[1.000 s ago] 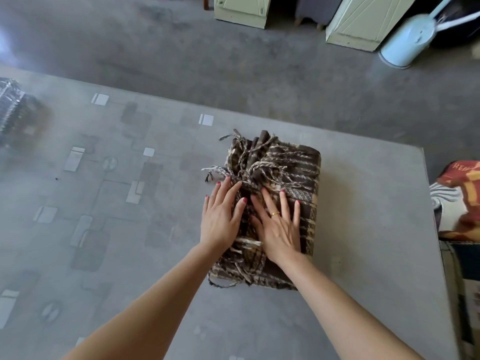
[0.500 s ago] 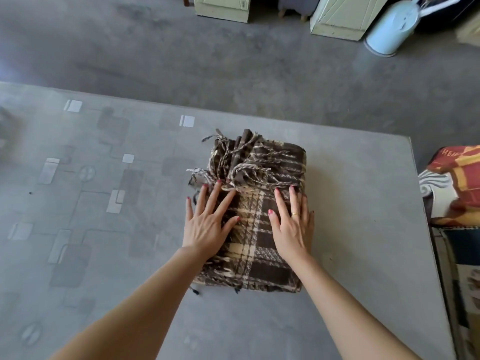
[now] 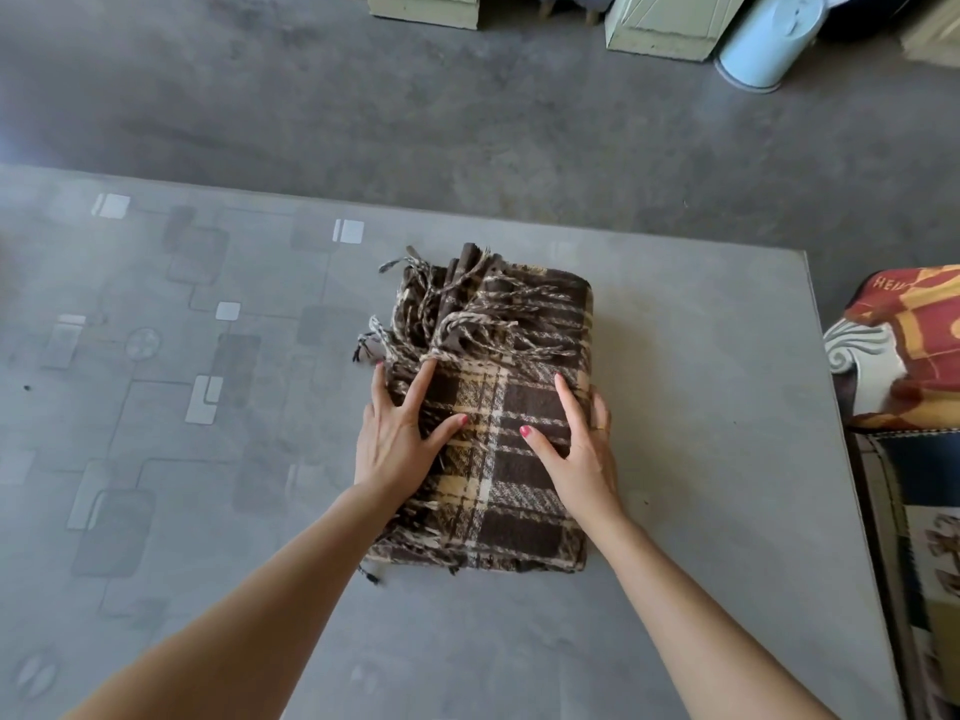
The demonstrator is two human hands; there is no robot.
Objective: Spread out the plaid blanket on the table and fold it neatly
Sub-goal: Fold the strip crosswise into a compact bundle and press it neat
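Note:
The brown and cream plaid blanket (image 3: 498,402) lies folded into a thick rectangle on the grey patterned table (image 3: 717,439), right of centre. Its twisted fringe is bunched over the far half. My left hand (image 3: 395,439) clasps the blanket's left edge, with fingers spread along the side and thumb on top. My right hand (image 3: 582,454) clasps the right edge, fingers curling down over the side and thumb on top. Both hands sit at the middle of the bundle's length.
The table's right edge (image 3: 831,407) runs close to the blanket. Beyond it lies a red and yellow patterned cloth (image 3: 914,350). On the concrete floor at the back stand pale green cabinets (image 3: 660,23) and a light blue metal can (image 3: 763,39).
My hands were pressed flat together on top of the blanket; they have slid apart to its left and right edges, uncovering the plaid middle. The blanket has stayed in place.

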